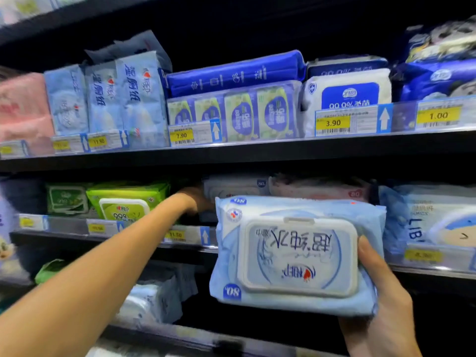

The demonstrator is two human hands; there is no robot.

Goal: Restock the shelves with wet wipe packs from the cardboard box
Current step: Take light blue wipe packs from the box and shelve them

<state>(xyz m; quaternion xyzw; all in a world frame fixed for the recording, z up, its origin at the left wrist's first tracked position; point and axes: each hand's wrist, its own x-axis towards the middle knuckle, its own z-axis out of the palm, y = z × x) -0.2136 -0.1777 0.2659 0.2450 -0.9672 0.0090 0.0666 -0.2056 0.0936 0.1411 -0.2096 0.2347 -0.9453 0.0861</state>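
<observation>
The wet wipe pack (297, 253) is soft, crinkled plastic film with a faint sheen; its lid (301, 261) is stiff, smooth, matt plastic. Price labels (332, 122) are printed paper behind a clear glossy plastic strip (403, 117). The shelf edge (231, 153) looks dark and matt

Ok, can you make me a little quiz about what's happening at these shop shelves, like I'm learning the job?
1. Pick one: which hand holds the light blue wet wipe pack with the white plastic lid? A left, B right, C both.
2. True or false: the writing on that pack's lid is upside down.
3. Fill the gap: the yellow price tag in front of the white pack with the dark blue label says ___.
Key: 1 B, the right hand grips its end. 2 True. 3 3.90.
</observation>
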